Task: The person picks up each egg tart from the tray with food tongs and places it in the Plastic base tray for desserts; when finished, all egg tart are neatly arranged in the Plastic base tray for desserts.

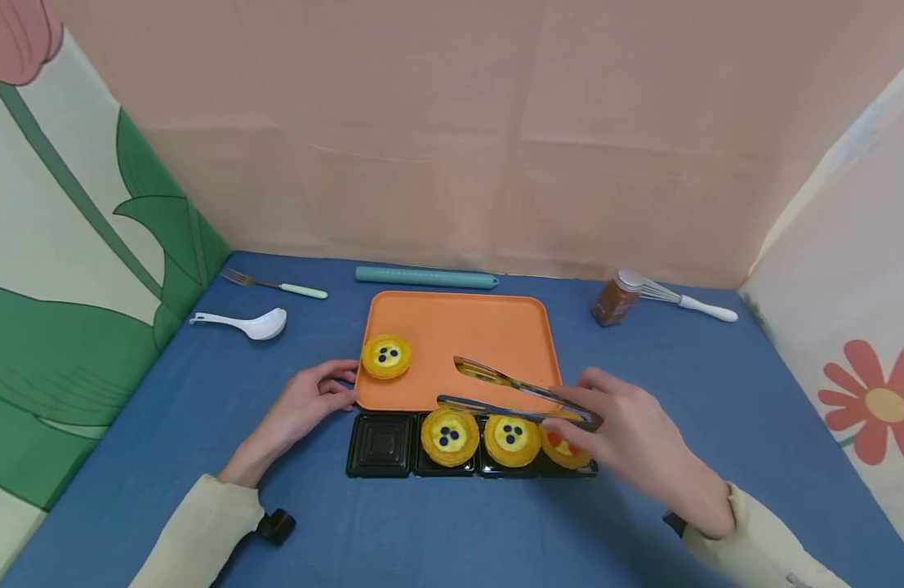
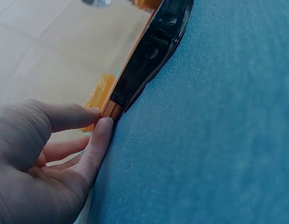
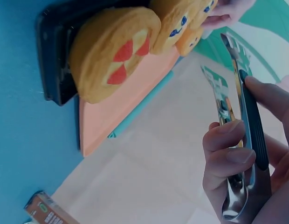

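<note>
My left hand (image 1: 305, 408) pinches the near left corner of the orange tray (image 1: 466, 327) between thumb and forefinger, as the left wrist view shows. My right hand (image 1: 635, 425) grips metal tongs (image 1: 496, 376) with dark handle grips. Their two arms are spread apart over the tray's front edge, with nothing between them. One egg tart (image 1: 387, 357) with blue dots lies on the tray's left side. In front, a black compartment tray (image 1: 380, 445) bears two blue-dotted tarts and, at its right end, a tart (image 3: 116, 51) with red pieces. Its leftmost compartment shows a bare bottom.
Behind the orange tray lies a teal rod (image 1: 425, 278). A fork (image 1: 275, 285) and a white ladle (image 1: 256, 324) are at the left. To the right, a brown jar (image 1: 615, 302) stands beside a whisk (image 1: 690, 303). Cloth walls border the blue table.
</note>
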Tool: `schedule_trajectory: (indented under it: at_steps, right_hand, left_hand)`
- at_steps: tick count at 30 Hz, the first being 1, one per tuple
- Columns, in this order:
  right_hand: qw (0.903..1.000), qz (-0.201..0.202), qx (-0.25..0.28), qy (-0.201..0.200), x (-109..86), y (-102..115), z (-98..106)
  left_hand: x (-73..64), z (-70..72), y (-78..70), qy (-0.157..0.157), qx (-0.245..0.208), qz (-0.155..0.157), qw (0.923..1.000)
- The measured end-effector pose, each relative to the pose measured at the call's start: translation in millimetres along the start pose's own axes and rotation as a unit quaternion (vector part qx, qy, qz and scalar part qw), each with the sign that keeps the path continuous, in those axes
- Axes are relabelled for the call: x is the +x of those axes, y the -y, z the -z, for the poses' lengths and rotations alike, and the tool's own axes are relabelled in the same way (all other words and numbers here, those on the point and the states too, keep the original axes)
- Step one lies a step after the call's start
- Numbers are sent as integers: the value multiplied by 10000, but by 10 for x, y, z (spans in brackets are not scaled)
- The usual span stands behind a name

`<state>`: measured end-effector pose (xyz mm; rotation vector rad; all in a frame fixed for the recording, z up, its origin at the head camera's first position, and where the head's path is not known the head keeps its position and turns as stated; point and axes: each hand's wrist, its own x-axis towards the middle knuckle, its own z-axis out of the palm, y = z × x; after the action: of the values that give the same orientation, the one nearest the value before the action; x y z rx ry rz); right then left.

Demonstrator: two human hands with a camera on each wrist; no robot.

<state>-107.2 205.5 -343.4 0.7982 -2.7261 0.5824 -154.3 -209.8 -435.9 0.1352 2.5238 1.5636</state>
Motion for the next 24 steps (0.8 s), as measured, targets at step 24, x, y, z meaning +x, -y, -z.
schedule_trajectory:
  at_steps: [24]
  right_hand:
    - [9941, -106, -17, 1075, 732, -106, -369]
  left_hand:
    - [3, 12, -1, 57, 8, -21, 10000]
